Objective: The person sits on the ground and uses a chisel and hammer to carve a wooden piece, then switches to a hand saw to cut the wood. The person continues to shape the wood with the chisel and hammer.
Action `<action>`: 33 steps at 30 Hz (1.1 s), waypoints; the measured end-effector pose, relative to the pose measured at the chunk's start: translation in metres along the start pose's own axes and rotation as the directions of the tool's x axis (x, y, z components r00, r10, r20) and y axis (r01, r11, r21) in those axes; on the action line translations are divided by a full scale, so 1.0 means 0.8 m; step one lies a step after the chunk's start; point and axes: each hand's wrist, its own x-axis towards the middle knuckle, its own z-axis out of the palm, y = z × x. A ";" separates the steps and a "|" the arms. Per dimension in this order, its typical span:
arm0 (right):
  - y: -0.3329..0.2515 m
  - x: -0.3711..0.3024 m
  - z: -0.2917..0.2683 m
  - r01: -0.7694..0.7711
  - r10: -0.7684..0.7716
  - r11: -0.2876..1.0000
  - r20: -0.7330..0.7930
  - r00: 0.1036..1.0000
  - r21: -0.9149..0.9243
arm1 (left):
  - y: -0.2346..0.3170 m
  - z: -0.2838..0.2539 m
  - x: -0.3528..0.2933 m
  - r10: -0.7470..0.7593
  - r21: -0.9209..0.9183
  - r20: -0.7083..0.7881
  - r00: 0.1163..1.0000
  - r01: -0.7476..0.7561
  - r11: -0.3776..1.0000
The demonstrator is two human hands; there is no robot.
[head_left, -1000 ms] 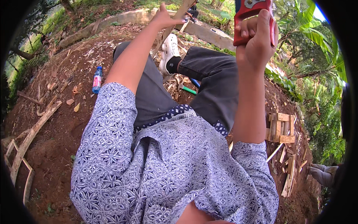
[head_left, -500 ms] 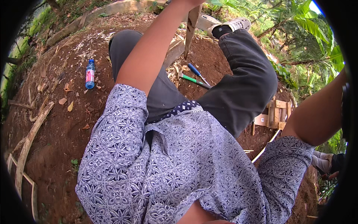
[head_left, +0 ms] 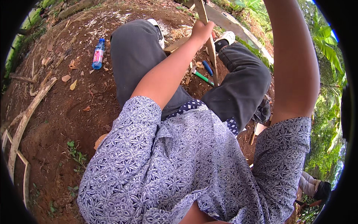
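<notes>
My left hand (head_left: pixel 202 31) is closed round a long, narrow wooden strip (head_left: pixel 211 52). The strip slants from the top edge of the picture down between my legs. My right arm (head_left: pixel 292 59) reaches upward on the right, and its hand is beyond the top edge. Below my left hand, a green-handled tool (head_left: pixel 203 77), apparently a hammer, lies on the soil by the strip's lower end. Close by is a blue-handled tool (head_left: pixel 207 68), its far end hidden.
A plastic bottle with a blue cap (head_left: pixel 98 54) lies on brown soil to the left. Long branches (head_left: pixel 28 119) rest at the far left. A board (head_left: pixel 238 28) crosses behind my feet. Another person's leg (head_left: pixel 309 184) shows at the lower right, near green plants.
My left hand has come down from the top edge into full view, with the wooden strip in its grip. My right arm has swung inward and up. The whole view has shifted somewhat.
</notes>
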 end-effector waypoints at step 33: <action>0.547 -0.030 0.097 -0.318 0.324 0.938 0.024 0.946 -0.141 | 0.320 -0.057 -0.147 -0.064 0.600 0.773 0.631 -0.694 0.398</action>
